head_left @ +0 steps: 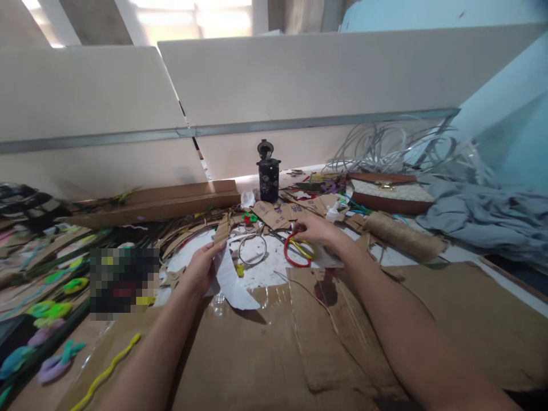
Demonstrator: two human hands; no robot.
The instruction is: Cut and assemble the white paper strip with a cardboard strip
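A bare, slender left forearm (161, 331) and right forearm (387, 297) taper to narrow wrists (193, 279) and uncovered fingers (217, 248).

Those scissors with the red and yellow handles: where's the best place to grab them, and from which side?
Probably by the handle loops, coming from the near right, where the right hand is. The scissors' blades point left and away from the wearer, so that approach should keep fingers off them, and the open loops offer an easy hold.
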